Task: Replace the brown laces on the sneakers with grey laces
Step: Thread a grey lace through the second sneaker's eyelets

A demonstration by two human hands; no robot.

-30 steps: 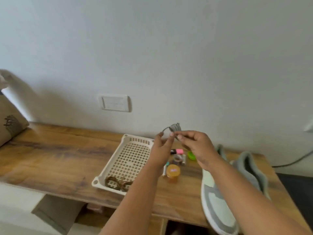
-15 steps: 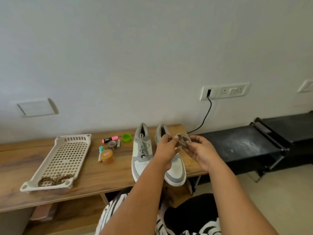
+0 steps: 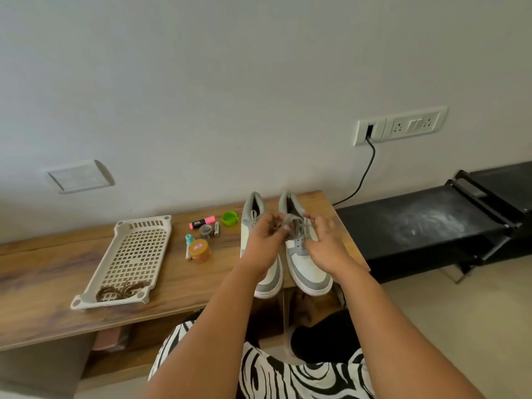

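Two white-and-grey sneakers stand side by side on the wooden bench, toes toward me: the left sneaker (image 3: 248, 223) and the right sneaker (image 3: 309, 269). Both hands hover over them, blurred by motion. My left hand (image 3: 266, 243) and my right hand (image 3: 324, 244) each pinch an end of a grey lace (image 3: 290, 218) stretched between them above the right sneaker's opening. The left sneaker shows grey lacing near its top. Brown laces (image 3: 122, 290) lie coiled in the near end of the cream plastic basket (image 3: 138, 228).
Between basket and sneakers lie a pink highlighter (image 3: 202, 223), a tape roll (image 3: 205, 231), a green cap (image 3: 229, 218), an orange jar (image 3: 200, 250) and a small teal-capped bottle (image 3: 188, 240). A black bench (image 3: 417, 226) stands to the right; a black cable (image 3: 364, 174) hangs from the wall socket.
The view swung right from the basket to the sneakers. My hands, holding the bundled grey lace, moved down over the right sneaker and pulled the lace apart.
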